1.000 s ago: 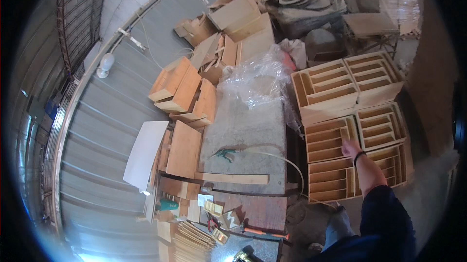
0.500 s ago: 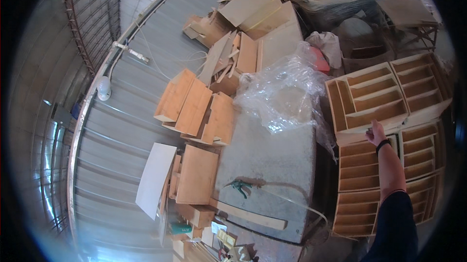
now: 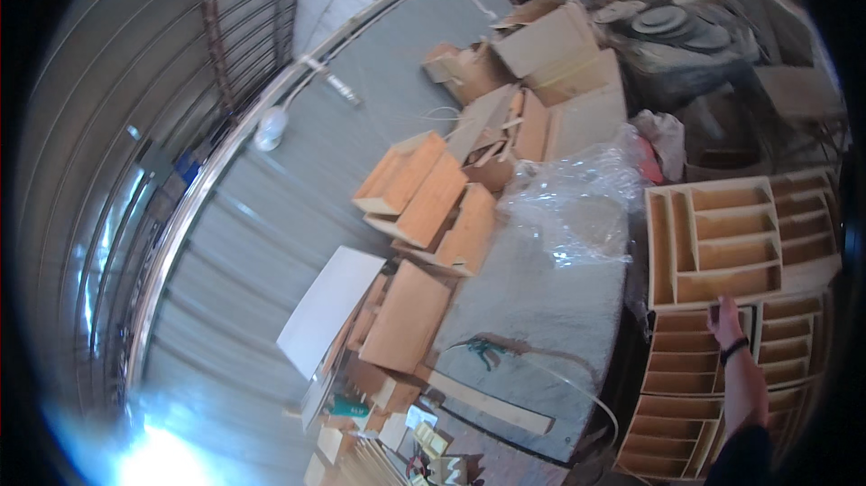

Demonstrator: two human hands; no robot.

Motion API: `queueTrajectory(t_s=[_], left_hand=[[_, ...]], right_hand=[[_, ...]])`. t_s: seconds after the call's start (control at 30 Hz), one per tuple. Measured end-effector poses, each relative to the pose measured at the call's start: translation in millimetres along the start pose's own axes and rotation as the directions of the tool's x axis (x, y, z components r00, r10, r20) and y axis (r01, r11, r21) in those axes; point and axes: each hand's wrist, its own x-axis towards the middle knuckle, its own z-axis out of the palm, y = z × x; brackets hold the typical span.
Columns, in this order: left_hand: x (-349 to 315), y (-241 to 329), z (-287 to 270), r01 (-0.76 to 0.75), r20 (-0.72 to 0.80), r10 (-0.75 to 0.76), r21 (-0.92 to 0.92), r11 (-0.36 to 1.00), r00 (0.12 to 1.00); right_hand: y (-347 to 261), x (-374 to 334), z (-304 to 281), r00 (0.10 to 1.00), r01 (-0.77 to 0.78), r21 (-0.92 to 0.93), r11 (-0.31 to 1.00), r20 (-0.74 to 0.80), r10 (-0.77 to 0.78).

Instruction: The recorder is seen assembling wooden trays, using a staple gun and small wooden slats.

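Right hand [image 3: 727, 331] at near edge of divided wooden tray [image 3: 735, 235]; grip clamped or apart, cannot tell. Tray right of counter [image 3: 552, 310], open side up, presumably for interior access.

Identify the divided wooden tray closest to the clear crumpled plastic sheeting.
The pale rectangular wooden tray at the group's upper left, beside the clear crumpled plastic sheeting; the other trays lie farther right or lower.

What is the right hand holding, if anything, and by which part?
Cannot be told: the right hand is at the near edge of a pale rectangular wooden compartment tray, but any grip is unclear.
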Motion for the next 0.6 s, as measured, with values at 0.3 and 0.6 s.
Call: queueTrajectory(t_s=[0.3, 0.6], left_hand=[[-124, -270, -82, 0.139, -0.069, -0.128, 0.181, 0.974, 0.989], [-100, -347, -191, -0.232, -0.151, 0.179, -0.516, 0.825, 0.972]], right_hand=[[-12, -361, 54, 0.980, -0.195, -0.229, 0.954, -0.094, 0.178], [148, -801, 52, 0.764, -0.400, -0.702, 0.589, 0.100, 0.638]])
